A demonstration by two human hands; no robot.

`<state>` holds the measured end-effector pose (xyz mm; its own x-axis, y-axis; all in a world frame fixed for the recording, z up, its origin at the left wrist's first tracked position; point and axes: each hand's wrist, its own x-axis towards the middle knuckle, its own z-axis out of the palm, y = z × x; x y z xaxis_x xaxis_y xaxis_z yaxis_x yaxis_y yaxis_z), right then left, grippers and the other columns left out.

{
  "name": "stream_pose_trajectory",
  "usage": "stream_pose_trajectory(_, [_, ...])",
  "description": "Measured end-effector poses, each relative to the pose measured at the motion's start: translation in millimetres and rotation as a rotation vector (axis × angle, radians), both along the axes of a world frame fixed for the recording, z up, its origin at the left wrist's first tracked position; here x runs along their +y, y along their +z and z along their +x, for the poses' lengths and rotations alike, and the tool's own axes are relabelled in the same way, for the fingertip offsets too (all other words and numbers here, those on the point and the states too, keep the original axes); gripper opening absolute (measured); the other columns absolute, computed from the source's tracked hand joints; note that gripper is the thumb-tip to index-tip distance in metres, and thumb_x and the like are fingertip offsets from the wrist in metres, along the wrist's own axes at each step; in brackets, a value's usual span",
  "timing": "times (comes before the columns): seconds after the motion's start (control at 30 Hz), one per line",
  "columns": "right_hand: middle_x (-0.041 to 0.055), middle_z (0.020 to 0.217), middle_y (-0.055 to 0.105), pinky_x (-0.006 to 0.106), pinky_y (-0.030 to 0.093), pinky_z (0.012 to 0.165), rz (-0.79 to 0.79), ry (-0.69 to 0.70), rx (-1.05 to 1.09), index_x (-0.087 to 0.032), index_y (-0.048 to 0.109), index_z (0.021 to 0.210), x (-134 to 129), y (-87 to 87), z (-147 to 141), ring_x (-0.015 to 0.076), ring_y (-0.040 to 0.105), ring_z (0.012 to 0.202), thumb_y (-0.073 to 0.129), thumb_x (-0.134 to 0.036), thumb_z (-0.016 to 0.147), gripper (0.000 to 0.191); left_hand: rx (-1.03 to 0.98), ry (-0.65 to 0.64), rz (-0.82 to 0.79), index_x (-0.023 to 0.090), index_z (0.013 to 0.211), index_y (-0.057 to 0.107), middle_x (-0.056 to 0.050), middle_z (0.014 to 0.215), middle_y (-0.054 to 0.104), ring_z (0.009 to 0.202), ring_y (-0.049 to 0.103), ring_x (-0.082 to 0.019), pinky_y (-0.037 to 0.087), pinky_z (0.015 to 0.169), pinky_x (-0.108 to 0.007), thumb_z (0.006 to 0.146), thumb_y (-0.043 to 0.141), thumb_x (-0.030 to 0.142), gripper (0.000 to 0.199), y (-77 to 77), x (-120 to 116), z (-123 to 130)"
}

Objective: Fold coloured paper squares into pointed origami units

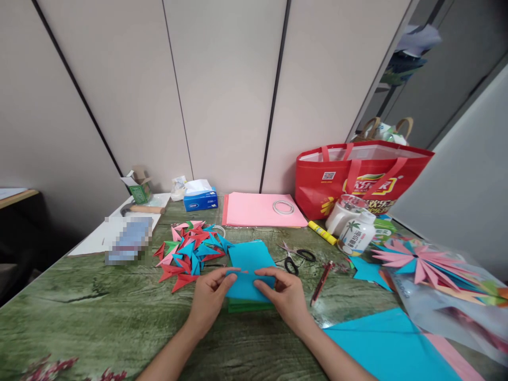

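Note:
A small blue sheet of paper [251, 287] is held between my two hands, over a stack of blue and green paper [251, 254]. My left hand [212, 293] pinches its left edge with thumb and forefinger. On the opposite edge, my right hand [283, 293] does the same. Left of the stack lies a pile of folded paper pieces [192, 251] in red, blue, pink and green. Scissors [293, 259] rest just beyond my right hand, and a dark red pencil [322, 283] lies to its right.
Pink sheets [254, 209] with a tape roll [283, 207] lie at the back, near a tissue box [200, 199]. Rightward stand a glue stick [322, 233], a white bottle [358, 233] and a red bag [313, 185]. Large blue paper [392, 346] covers the front right; a hammer [143, 209] lies back left.

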<state>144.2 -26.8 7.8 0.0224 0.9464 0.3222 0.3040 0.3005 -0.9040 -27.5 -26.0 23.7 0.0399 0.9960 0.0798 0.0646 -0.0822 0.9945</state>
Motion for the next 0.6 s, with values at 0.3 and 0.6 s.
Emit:
stream_pose_trajectory(0.3, [0.0001,0.062,0.062,0.021,0.029,0.040,-0.025,0.000,-0.002,-0.018,0.070,0.077,-0.6,-0.5,-0.4,0.0080,0.035,0.042,0.064,-0.029,0.065,0.016,0.083,0.036,0.020,0.015,0.081,0.070,-0.001,0.057,0.063,0.047,0.046,-0.012,0.035,0.044,-0.020,0.068,0.060,0.034,0.026,-5.3,0.3,-1.7])
stream_pose_trajectory(0.6, [0.0015,0.066,0.063,0.021,0.027,0.040,-0.069,0.000,0.024,-0.017,0.068,0.080,1.5,-3.4,-0.9,0.0080,0.032,0.043,0.064,-0.030,0.064,0.021,0.091,0.053,0.047,0.015,0.079,0.070,-0.001,0.057,0.062,0.048,0.044,-0.011,0.034,0.045,-0.020,0.069,0.059,0.034,0.024,-4.5,0.9,-1.3])
